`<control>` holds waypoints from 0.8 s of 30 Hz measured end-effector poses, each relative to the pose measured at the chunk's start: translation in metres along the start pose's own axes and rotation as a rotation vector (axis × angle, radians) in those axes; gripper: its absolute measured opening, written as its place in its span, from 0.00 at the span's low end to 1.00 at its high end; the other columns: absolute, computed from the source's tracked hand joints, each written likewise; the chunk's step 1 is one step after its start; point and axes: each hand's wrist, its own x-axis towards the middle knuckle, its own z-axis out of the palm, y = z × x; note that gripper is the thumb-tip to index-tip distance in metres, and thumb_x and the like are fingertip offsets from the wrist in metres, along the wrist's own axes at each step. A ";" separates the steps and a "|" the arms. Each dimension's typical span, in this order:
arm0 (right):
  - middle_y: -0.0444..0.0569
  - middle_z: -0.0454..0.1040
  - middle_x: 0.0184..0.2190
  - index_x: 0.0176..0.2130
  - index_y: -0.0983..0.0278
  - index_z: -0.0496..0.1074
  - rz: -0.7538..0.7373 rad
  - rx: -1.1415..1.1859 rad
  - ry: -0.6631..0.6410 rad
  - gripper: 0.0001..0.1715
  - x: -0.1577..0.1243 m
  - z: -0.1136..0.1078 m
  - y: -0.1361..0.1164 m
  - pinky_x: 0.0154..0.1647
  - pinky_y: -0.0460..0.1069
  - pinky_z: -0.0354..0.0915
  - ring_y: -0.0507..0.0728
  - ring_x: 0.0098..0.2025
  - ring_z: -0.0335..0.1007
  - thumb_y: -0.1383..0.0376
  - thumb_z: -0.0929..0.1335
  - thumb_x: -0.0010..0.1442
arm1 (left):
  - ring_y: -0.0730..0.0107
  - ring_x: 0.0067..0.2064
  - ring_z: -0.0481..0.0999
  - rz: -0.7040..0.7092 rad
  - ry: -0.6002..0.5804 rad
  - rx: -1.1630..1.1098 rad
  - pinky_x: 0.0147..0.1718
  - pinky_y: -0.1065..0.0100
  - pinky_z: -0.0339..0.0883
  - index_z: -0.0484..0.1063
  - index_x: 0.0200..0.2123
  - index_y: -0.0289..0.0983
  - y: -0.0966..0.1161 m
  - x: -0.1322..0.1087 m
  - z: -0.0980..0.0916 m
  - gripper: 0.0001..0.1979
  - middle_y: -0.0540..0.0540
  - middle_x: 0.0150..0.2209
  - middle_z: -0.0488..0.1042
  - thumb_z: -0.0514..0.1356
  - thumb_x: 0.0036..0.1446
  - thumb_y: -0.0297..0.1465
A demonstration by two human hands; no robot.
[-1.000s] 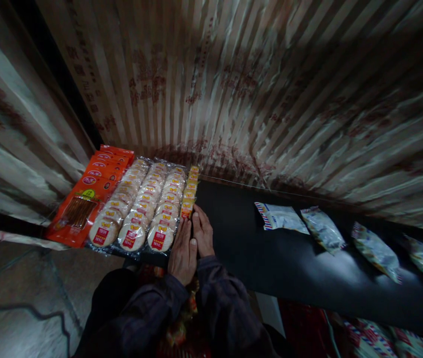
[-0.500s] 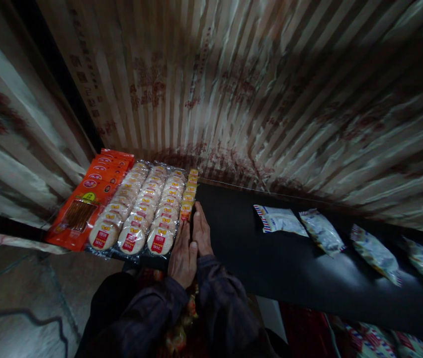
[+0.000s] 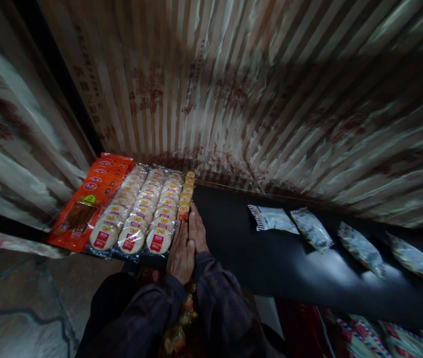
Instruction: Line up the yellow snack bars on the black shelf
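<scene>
My left hand [image 3: 181, 252] and my right hand [image 3: 197, 231] lie side by side, fingers stretched flat, on the dark shelf [image 3: 256, 258]. Both press against the right side of a narrow row of small yellow snack packets [image 3: 185, 196]. Left of that row lie clear bags of round rice crackers [image 3: 140, 209] in three overlapping rows, and beyond them a stack of orange packets [image 3: 92, 194]. Neither hand holds anything.
Further right on the shelf lie several loose pale packets, the nearest [image 3: 272, 219] with a striped edge, another [image 3: 311, 229] beside it. A striped curtain-like wall [image 3: 256, 99] backs the shelf. More packets [image 3: 375, 338] sit below at the lower right. Tiled floor [image 3: 17, 298] lies at the left.
Both hands stay pressed together against the yellow row, having shifted slightly. The view has drifted a little, so everything sits a bit further left.
</scene>
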 end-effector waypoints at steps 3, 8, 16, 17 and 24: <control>0.54 0.60 0.66 0.63 0.65 0.62 0.052 0.035 0.027 0.46 -0.011 -0.003 0.000 0.71 0.58 0.47 0.59 0.69 0.52 0.38 0.54 0.61 | 0.64 0.70 0.48 0.056 0.008 0.020 0.68 0.55 0.48 0.54 0.66 0.31 -0.001 0.000 0.000 0.29 0.38 0.68 0.53 0.39 0.68 0.37; 0.57 0.64 0.63 0.59 0.67 0.68 0.040 0.039 0.074 0.45 -0.037 -0.011 0.008 0.70 0.59 0.49 0.60 0.66 0.57 0.38 0.56 0.60 | 0.62 0.69 0.53 0.142 0.054 0.064 0.66 0.52 0.54 0.61 0.62 0.29 -0.002 -0.001 -0.003 0.27 0.37 0.65 0.60 0.38 0.68 0.36; 0.58 0.76 0.50 0.45 0.65 0.76 -0.179 -0.109 0.126 0.23 -0.068 -0.019 0.018 0.60 0.58 0.64 0.59 0.54 0.71 0.56 0.59 0.63 | 0.62 0.55 0.73 0.307 0.063 0.147 0.57 0.54 0.68 0.73 0.49 0.31 -0.005 -0.023 -0.008 0.24 0.36 0.47 0.77 0.40 0.67 0.32; 0.57 0.76 0.49 0.44 0.65 0.76 -0.198 -0.145 0.121 0.21 -0.072 -0.019 0.018 0.59 0.58 0.65 0.59 0.53 0.71 0.59 0.59 0.63 | 0.62 0.55 0.73 0.320 0.069 0.153 0.56 0.54 0.68 0.73 0.49 0.31 -0.008 -0.029 -0.008 0.24 0.37 0.47 0.77 0.40 0.67 0.32; 0.56 0.76 0.48 0.44 0.66 0.78 -0.295 -0.400 0.079 0.19 -0.117 -0.020 0.020 0.59 0.55 0.65 0.58 0.53 0.69 0.71 0.60 0.61 | 0.58 0.63 0.63 0.320 -0.008 0.207 0.62 0.53 0.62 0.71 0.53 0.29 -0.021 -0.076 -0.021 0.24 0.35 0.56 0.72 0.41 0.66 0.31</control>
